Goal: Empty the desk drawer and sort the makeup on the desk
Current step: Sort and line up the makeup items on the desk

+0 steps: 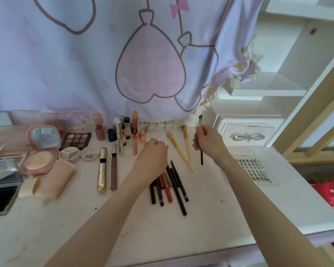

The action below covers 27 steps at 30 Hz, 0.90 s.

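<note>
**Sorting stage: a brush lifted above the brush group**

Head view. The white, lightly stained tabletop point(210, 199) carries makeup already laid out by kind. At far left lie a pink square compact with open mirror lid point(41, 149) and a dark eyeshadow palette of brown pans point(75, 140). In the middle, a gold tube point(102, 169) and a brown slim tube point(114, 167) lie side by side, with upright bottles behind them against a lilac printed curtain point(85, 64). A bundle of black and red pencils point(170, 185) lies near the centre. Just beyond them rest two yellow-handled makeup brushes point(181, 151), angled and crossing near their tips.

The right hand point(206, 141) has its grip curled round a dark-handled thin brush with gold ferrule point(201, 151), held upright and clear of the tabletop, just right of the yellow brushes. The left hand point(154, 151) hovers palm down over the far ends of the pencils, fingers loosely curled; whether it grasps anything cannot be told.

The step in hand appears to be sorting. The next move likely calls for laying the held brush flat beside the yellow pair, without disturbing them. The drawer is not in sight.
</note>
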### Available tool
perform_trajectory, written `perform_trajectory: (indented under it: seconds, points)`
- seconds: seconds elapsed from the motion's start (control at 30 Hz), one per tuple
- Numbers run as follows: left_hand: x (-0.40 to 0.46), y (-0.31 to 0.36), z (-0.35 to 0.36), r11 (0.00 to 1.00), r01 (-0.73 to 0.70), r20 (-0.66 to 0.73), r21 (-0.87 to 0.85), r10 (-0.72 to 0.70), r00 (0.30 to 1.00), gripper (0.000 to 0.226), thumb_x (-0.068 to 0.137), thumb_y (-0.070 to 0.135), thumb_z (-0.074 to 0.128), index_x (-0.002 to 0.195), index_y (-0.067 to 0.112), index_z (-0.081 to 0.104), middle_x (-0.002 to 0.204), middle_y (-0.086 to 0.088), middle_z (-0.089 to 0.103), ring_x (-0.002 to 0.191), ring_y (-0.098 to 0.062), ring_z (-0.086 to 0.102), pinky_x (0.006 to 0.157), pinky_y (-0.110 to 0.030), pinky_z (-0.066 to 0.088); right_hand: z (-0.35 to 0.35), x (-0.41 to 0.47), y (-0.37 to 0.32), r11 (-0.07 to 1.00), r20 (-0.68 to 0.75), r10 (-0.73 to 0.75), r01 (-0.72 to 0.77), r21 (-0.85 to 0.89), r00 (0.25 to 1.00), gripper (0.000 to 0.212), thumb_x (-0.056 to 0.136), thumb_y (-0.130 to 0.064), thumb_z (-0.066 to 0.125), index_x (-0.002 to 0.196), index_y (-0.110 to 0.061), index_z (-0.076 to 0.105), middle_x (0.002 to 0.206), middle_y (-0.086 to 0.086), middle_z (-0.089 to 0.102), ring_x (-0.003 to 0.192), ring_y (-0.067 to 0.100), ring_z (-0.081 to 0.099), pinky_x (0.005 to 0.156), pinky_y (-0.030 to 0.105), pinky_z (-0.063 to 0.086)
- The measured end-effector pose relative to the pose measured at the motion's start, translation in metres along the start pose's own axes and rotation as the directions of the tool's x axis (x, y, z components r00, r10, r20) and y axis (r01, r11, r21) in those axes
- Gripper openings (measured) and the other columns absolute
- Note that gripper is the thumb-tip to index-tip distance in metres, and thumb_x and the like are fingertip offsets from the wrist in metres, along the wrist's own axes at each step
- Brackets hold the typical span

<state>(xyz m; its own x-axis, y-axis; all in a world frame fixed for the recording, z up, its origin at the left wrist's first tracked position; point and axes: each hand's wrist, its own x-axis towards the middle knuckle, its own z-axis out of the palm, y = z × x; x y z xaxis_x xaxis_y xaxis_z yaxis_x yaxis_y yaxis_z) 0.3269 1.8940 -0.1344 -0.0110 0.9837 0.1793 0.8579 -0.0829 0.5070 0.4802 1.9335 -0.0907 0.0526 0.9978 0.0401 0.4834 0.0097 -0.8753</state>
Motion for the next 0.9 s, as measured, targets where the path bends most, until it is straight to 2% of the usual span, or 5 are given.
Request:
perform_trajectory:
  seconds: [0.2, 0.3, 0.57, 0.8, 0.9]
  points:
    - [0.018, -0.019, 0.013, 0.968, 0.088, 0.138, 0.236, -0.123, 0.983, 0.025, 0.087, -0.002, 0.034, 0.097, 0.000, 0.056, 0.108, -0.015, 0.053, 0.102, -0.029, 0.048, 0.070, -0.027, 0.032, 0.030, 0.026, 0.032, 0.840, 0.152, 0.185, -0.076, -0.537, 0.971, 0.056, 0.088, -0.048, 0.056, 0.117, 0.000, 0.046, 0.115, 0.014, 0.046, 0.101, 0.028, 0.051, 0.075, 0.030, 0.039]
    - [0.022, -0.015, 0.011, 0.952, 0.074, 0.139, 0.296, -0.120, 0.983, 0.024, 0.086, -0.002, 0.035, 0.097, -0.001, 0.057, 0.105, -0.015, 0.053, 0.099, -0.029, 0.050, 0.068, -0.028, 0.036, 0.042, 0.029, 0.036, 0.822, 0.105, 0.180, -0.091, -0.563, 0.978, 0.070, 0.081, -0.050, 0.065, 0.124, 0.000, 0.041, 0.127, 0.016, 0.040, 0.112, 0.032, 0.050, 0.086, 0.036, 0.044]
    - [0.040, -0.008, 0.022, 0.975, -0.036, 0.132, 0.219, 0.007, 0.991, 0.024, 0.095, 0.007, 0.035, 0.095, 0.001, 0.058, 0.105, -0.014, 0.052, 0.099, -0.029, 0.050, 0.081, -0.035, 0.043, 0.045, 0.046, 0.038, 0.797, 0.047, 0.147, -0.090, -0.598, 0.988, 0.029, 0.094, -0.020, 0.046, 0.115, 0.000, 0.048, 0.118, 0.015, 0.054, 0.109, 0.031, 0.053, 0.076, 0.031, 0.037]
    - [0.054, 0.003, 0.017, 0.965, -0.231, 0.356, 0.128, 0.173, 0.919, 0.037, 0.100, 0.022, 0.028, 0.125, 0.012, 0.054, 0.125, -0.008, 0.053, 0.113, -0.025, 0.051, 0.099, -0.037, 0.036, 0.035, 0.068, 0.045, 0.860, 0.095, 0.211, -0.139, -0.492, 0.973, 0.031, 0.086, -0.037, 0.058, 0.075, -0.014, 0.042, 0.082, 0.005, 0.049, 0.081, 0.025, 0.050, 0.057, 0.028, 0.036]
    - [0.054, -0.001, -0.001, 0.980, -0.196, 0.250, 0.021, 0.185, 0.950, 0.039, 0.100, 0.023, 0.029, 0.135, 0.015, 0.046, 0.136, -0.004, 0.047, 0.123, -0.020, 0.046, 0.104, -0.033, 0.033, 0.039, 0.070, 0.045, 0.873, 0.105, 0.173, -0.103, -0.476, 0.979, 0.038, 0.089, -0.050, 0.050, 0.082, -0.013, 0.047, 0.084, 0.004, 0.051, 0.088, 0.028, 0.053, 0.058, 0.029, 0.038]
